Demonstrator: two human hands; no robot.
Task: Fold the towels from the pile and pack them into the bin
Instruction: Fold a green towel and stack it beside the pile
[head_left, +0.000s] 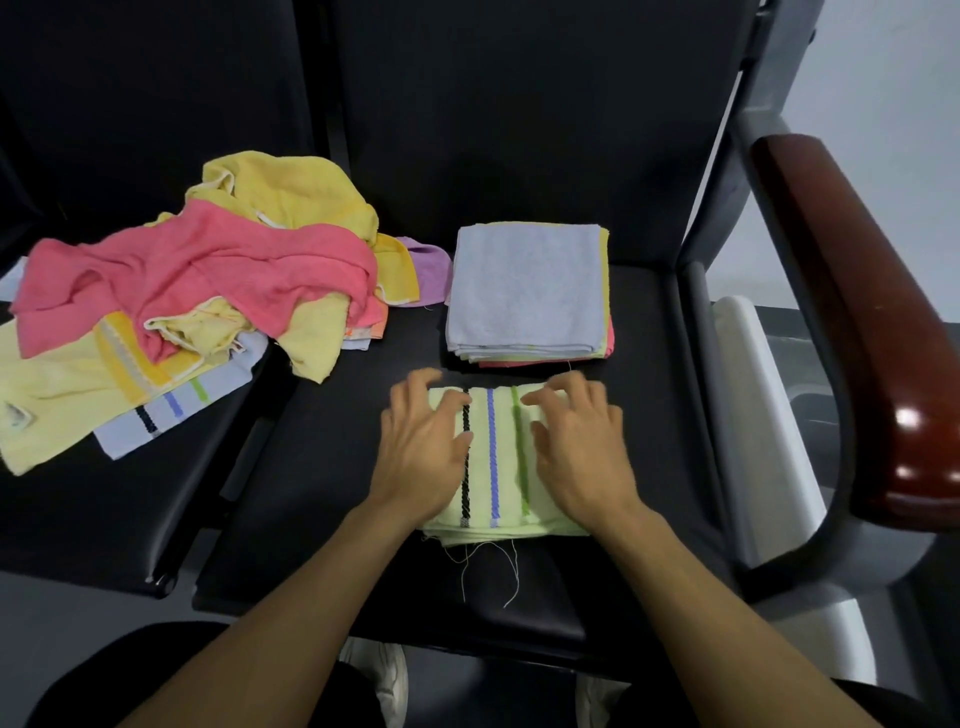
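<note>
Head view: left hand (423, 447) and right hand (579, 447) lie spread, fingers loosely bent, pressing the folded green striped towel (496, 467) on the near seat (634, 415), gripping nothing. Folding looks finished; next, lift it onto the stack (527, 291) just beyond. Pile (197, 291) left; no bin visible.

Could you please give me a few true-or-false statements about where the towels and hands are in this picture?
1. Both hands, left and right, rest on the striped green towel. True.
2. A pink towel tops the folded stack. False: its top towel is pale blue.
3. The pink towel lies on the unfolded pile. True.
4. The pile sits right of the stack. False: it sits left.
5. The green towel lies on top of the stack. False: it lies on the seat, nearer the person.
</note>
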